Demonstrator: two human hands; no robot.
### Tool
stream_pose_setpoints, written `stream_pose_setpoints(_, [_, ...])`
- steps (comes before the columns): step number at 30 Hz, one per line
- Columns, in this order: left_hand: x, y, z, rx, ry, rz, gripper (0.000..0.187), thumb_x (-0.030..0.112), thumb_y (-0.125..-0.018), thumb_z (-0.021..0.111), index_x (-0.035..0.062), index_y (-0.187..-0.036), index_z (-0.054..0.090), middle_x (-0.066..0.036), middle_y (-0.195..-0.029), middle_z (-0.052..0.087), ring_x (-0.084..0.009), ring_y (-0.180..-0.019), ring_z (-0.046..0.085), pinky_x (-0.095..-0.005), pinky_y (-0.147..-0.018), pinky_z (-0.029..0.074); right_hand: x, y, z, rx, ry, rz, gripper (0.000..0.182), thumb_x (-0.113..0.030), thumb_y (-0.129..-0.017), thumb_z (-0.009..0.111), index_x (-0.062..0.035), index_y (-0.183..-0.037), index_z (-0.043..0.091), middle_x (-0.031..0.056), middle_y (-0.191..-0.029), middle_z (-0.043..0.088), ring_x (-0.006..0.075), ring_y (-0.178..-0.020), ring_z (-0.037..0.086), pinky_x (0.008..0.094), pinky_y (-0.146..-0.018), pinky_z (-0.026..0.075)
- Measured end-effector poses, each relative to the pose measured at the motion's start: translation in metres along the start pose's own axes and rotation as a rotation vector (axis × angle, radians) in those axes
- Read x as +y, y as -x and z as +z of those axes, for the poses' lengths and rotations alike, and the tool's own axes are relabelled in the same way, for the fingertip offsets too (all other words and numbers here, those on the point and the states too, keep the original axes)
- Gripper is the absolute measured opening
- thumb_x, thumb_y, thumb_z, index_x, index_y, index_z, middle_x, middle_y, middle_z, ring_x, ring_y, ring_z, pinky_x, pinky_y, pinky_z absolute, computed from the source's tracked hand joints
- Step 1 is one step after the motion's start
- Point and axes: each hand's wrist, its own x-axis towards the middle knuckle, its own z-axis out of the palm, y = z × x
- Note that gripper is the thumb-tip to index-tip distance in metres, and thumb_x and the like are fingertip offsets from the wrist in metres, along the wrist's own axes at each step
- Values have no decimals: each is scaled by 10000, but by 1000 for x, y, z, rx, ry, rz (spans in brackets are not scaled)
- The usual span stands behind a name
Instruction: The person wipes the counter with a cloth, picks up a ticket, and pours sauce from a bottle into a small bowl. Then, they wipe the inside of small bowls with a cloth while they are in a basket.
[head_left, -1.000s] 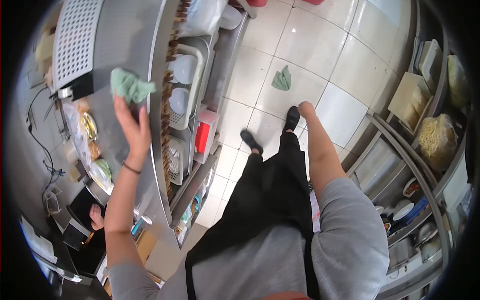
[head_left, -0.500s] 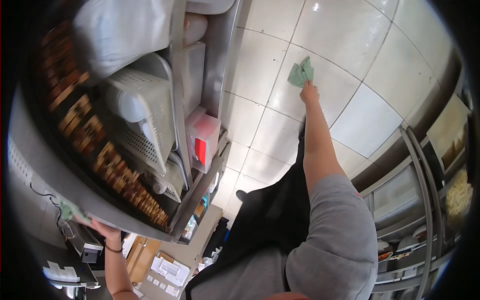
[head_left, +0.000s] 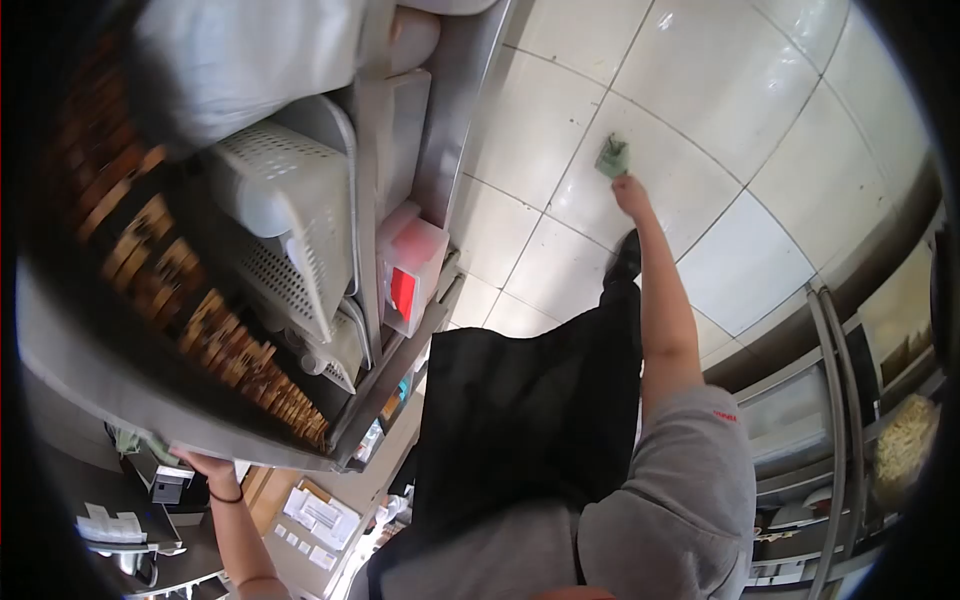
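A crumpled green cloth hangs from my right hand, whose fingers are closed round one end of it, over the pale tiled floor. My left hand is at the lower left, against the edge of the metal counter. Another green cloth shows just beyond its fingertips; whether the fingers touch it is unclear. Rows of skewered pieces lie in a dark recess along the counter.
White perforated baskets, a clear box with something red and a white bag fill the shelves at left. Metal rails and a bag of pale strips stand at right. A dark shoe is on the floor.
My right hand and its cloth have shifted slightly right and down, and the cloth looks more bunched. The black apron has swung leftward, and a shoe now shows near the forearm. My left hand has moved slightly.
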Motion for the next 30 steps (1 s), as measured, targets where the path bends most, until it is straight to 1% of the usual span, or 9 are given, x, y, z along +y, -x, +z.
stream_pose_setpoints(2, [0, 13, -23, 56, 82, 47, 525, 422, -906, 291, 68, -1291, 333, -142, -1286, 385, -265, -1197, 363, -408, -1017, 256, -48, 90, -32, -92, -559, -117, 255, -135, -795, 484, -13, -992, 590, 146, -1022, 589, 243, -998, 527, 317, -840, 409])
stream_pose_setpoints(4, [-22, -26, 28, 552, -1608, 449, 562, 306, -923, 304, -43, -1333, 143, -184, -1394, 144, -295, -1287, 166, -387, -1050, 127, -78, 147, -51, -218, -705, -65, 251, -133, -803, 491, -12, -995, 599, 113, -1034, 594, 205, -978, 527, 297, -852, 392])
stream_pose_setpoints(7, [-31, -44, 46, 393, -1400, 431, 648, 280, -890, 377, -44, -1349, 54, -192, -1404, 111, -294, -1304, 134, -389, -1056, 93, -104, 193, -51, -279, 380, -71, 253, -121, -819, 500, -10, -1023, 600, 73, -1138, 548, 173, -1008, 491, 289, -895, 358])
stream_pose_setpoints(9, [-32, -53, 52, 308, -1331, 477, 616, 174, -862, 434, -46, -1342, 116, -188, -1399, 142, -299, -1292, 173, -380, -1046, 142, -147, 239, -70, -342, -348, -394, 263, -98, -825, 490, 1, -1051, 580, 101, -1150, 535, 200, -1045, 482, 287, -917, 354])
stream_pose_setpoints(12, [-16, -67, 83, 257, -1336, 539, 659, 189, -811, 509, -20, -1341, 178, -196, -1393, 187, -339, -1290, 179, -396, -1048, 144, -194, 290, -96, -305, -445, -488, 263, -68, -839, 456, 4, -1063, 574, 104, -1166, 524, 213, -1079, 469, 289, -930, 352])
stream_pose_setpoints(19, [8, -61, 105, 268, -1424, 712, 665, 223, -762, 588, 5, -1305, 272, -190, -1386, 226, -394, -1276, 183, -453, -1048, 161, -366, 465, -162, -380, -171, -739, 238, -106, -860, 474, -3, -1035, 599, 106, -1155, 528, 215, -1062, 492, 314, -901, 387])
stream_pose_setpoints(24, [16, -54, 104, 320, -1390, 714, 625, 292, -774, 578, 12, -1276, 333, -172, -1372, 257, -372, -1269, 211, -472, -1040, 171, -539, 572, -181, -300, 34, -1206, 253, -143, -881, 468, -3, -1056, 586, 138, -1158, 519, 249, -1067, 496, 320, -889, 399])
stream_pose_setpoints(28, [19, -48, 102, 311, -1370, 724, 617, 328, -780, 565, 29, -1275, 349, -158, -1369, 267, -361, -1273, 208, -478, -1038, 171, -665, 552, -151, 111, 343, -1623, 339, -86, -818, 505, -30, -1152, 516, 168, -1224, 462, 321, -1117, 453, 366, -929, 365])
stream_pose_setpoints(30, [22, -49, 100, 298, -1346, 728, 635, 333, -775, 575, 44, -1288, 337, -165, -1381, 238, -368, -1277, 194, -480, -1036, 179, -706, 513, -131, 354, 570, -1540, 358, -99, -840, 500, -60, -1195, 483, 200, -1296, 375, 332, -1162, 410, 371, -927, 366])
